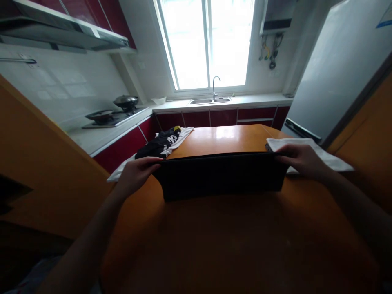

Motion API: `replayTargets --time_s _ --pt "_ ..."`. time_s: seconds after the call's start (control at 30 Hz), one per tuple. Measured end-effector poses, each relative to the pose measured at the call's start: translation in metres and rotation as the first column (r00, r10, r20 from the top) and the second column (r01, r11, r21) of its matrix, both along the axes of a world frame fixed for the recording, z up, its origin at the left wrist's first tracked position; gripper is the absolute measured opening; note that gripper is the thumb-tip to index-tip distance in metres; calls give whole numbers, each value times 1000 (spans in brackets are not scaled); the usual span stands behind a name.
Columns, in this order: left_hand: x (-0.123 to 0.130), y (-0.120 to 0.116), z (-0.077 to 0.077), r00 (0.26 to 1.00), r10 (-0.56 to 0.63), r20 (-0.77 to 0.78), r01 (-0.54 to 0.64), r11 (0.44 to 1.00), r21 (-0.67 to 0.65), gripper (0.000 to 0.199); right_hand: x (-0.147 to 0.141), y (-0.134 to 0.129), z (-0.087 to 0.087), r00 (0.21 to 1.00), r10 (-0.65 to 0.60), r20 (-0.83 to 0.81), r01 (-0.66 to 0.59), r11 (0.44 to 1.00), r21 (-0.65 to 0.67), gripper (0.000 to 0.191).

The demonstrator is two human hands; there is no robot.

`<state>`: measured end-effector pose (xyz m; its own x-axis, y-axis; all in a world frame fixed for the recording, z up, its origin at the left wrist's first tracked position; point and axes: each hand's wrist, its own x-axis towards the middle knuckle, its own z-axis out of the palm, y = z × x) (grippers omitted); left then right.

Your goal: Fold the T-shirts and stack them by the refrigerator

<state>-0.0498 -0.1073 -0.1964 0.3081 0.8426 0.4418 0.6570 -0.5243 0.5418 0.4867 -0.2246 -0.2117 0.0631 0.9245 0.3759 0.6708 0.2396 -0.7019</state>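
Black folded cloth (220,175) stretched between two hands over the bench (214,237), centre of the frame.
Left of centre lies a loose pile with a dark printed garment (161,143); beside it, the left hand (134,174), thumb and fingers pinched closed, grips the cloth's upper left corner. The cloth hangs between the hands, its top edge nearly straight, probably because the spread grips keep it taut. The right hand (301,159) pinches the upper right corner, fingers likewise closed, near white fabric (327,157) at right.
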Motion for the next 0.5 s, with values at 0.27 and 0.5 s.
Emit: replayTargets --time_s 0.27,0.5 --pt "-23 -56 29 996 -19 90 30 992 -125 36 3 -49 33 995 46 -83 -55 992 -115 40" --pt "-24 -17 9 995 -49 85 78 917 -390 41 0 -16 17 971 155 -183 -213 907 -363 44"
